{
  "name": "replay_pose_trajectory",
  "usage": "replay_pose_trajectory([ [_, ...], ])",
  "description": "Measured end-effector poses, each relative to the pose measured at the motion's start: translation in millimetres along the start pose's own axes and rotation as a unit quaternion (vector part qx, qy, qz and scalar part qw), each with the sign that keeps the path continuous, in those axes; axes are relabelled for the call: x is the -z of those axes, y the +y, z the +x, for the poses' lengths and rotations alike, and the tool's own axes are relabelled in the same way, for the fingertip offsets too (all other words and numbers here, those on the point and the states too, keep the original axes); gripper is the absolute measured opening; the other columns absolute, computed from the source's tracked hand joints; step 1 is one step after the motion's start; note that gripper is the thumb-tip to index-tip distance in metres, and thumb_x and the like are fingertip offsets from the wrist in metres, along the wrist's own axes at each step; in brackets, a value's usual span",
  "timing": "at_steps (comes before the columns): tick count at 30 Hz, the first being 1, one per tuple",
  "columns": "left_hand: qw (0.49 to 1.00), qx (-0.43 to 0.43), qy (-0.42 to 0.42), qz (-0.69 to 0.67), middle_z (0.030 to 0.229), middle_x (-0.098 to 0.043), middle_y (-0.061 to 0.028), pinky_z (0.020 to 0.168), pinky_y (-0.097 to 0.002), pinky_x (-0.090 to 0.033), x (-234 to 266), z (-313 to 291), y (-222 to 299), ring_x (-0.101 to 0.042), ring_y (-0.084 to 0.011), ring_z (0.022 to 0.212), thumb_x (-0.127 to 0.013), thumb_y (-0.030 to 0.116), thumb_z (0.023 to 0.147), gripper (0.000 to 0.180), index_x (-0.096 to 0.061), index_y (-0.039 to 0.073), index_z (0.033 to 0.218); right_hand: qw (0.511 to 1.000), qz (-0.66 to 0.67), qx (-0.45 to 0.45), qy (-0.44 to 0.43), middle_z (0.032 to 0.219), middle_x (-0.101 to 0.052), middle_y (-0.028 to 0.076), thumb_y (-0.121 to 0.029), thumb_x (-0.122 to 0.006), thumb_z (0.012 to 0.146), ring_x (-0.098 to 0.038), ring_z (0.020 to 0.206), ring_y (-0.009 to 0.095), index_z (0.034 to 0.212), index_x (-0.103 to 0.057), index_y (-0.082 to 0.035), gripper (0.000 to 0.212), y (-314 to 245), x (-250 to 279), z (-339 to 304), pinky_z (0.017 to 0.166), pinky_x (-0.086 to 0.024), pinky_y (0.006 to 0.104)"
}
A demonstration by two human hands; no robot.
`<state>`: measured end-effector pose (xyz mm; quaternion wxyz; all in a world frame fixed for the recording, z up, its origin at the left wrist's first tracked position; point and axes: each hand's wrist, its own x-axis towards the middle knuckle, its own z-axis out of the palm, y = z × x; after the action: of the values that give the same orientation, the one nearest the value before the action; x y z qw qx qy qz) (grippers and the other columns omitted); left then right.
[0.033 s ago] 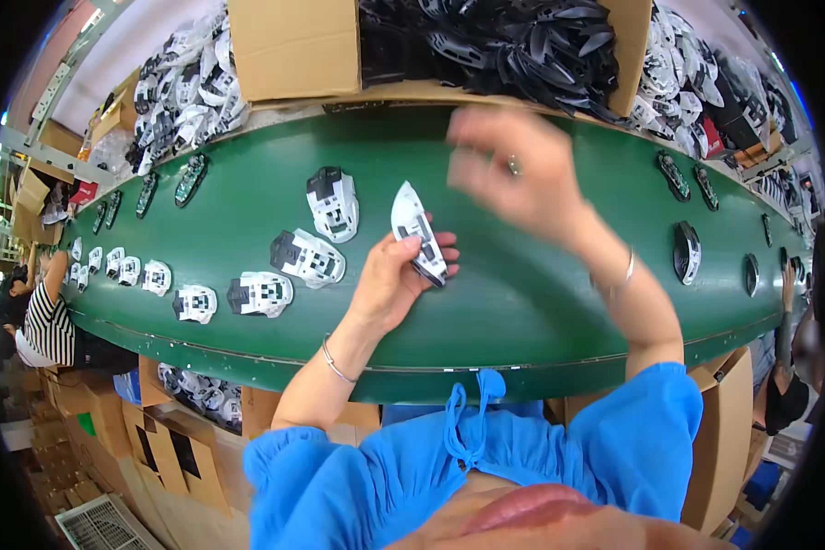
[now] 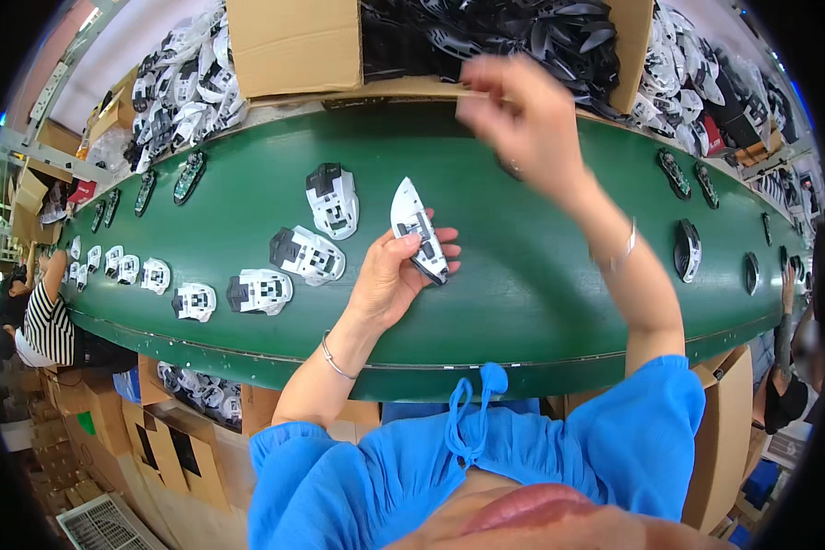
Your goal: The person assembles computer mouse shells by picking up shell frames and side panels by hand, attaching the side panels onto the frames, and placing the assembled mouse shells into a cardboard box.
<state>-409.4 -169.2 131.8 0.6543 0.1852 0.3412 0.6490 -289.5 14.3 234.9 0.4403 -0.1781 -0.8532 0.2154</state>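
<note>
My left hand is closed around a white toy boat hull, its pointed end aimed away from me. Black and grey parts show inside the hull, with my thumb resting over it. My right hand is raised at the front edge of a cardboard box of glossy black plastic parts. Motion smears its fingers, so I cannot tell whether they hold anything. Left of my left hand, several white-and-black boat tops lie on the green belt, the nearest being one white-and-black top.
The green conveyor belt runs across in front of me. Dark boat pieces lie to its right, and others at far left. Heaps of bagged white parts flank the box. A co-worker in a striped top sits at left.
My right hand has shifted a little farther away, up toward the box of black parts. My left hand and the boat hull stay nearly in place.
</note>
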Motion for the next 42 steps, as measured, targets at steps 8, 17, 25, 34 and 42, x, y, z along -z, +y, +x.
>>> replay_pose_trajectory([
  [8,1.0,-0.013,-0.007,0.012,0.116,-0.057,-0.0216,0.088,-0.0429,-0.054,5.8,-2.5,1.0,-0.062,-0.028,0.1,-0.069,0.03,0.083,0.065,-0.039,-0.001,0.132,0.981,-0.192,-0.04,0.004,0.077,-0.065,0.019,-0.016,-0.069,0.074,-0.064,0.079,0.035,0.08,-0.066,0.0,0.017,92.7,-31.4,90.7,0.073,-0.05,0.0412],
  [17,0.996,-0.055,0.046,-0.058,0.09,-0.063,-0.0022,0.071,-0.0361,-0.056,10.2,-7.6,-4.5,-0.063,-0.0138,0.079,-0.055,0.036,0.093,0.031,-0.056,0.009,0.109,0.89,0.328,-0.315,0.034,0.068,-0.062,0.006,-0.007,-0.068,0.083,-0.062,0.054,0.013,0.081,-0.059,-0.002,0.011,-8.4,-1.3,6.8,0.047,-0.051,0.0215],
  [25,0.998,-0.059,-0.02,-0.029,0.11,-0.061,-0.0032,0.089,-0.0316,-0.047,-5.1,-3.1,3.5,-0.058,-0.0131,0.104,-0.031,0.058,0.096,0.061,-0.05,0.007,0.125,0.91,0.266,-0.305,-0.09,0.07,-0.063,0.005,-0.009,-0.071,0.081,-0.061,0.056,0.009,0.089,-0.063,0.002,0.016,-46.1,-22.8,-69.8,0.05,-0.048,0.0199],
  [34,0.996,-0.067,-0.024,0.044,0.11,-0.06,-0.0088,0.086,-0.0308,-0.051,-5.9,-14.6,5.0,-0.06,-0.0148,0.101,-0.023,0.064,0.094,0.074,-0.046,0.001,0.127,0.898,0.228,-0.339,-0.164,0.067,-0.061,0.002,-0.012,-0.075,0.079,-0.06,0.053,0.008,0.082,-0.06,-0.001,0.019,-47.2,-31.2,-76.7,0.046,-0.048,0.0192],
  [42,0.995,-0.079,-0.035,-0.051,0.122,-0.056,-0.0092,0.096,-0.0317,-0.044,-8.6,-12.9,9.8,-0.056,-0.0163,0.11,-0.044,0.047,0.097,0.061,-0.039,0.001,0.136,0.86,0.314,-0.377,-0.14,0.061,-0.06,0.003,-0.012,-0.072,0.081,-0.058,0.047,0.008,0.074,-0.056,-0.006,0.019,-53.0,-27.4,-71.8,0.041,-0.045,0.0183],
])
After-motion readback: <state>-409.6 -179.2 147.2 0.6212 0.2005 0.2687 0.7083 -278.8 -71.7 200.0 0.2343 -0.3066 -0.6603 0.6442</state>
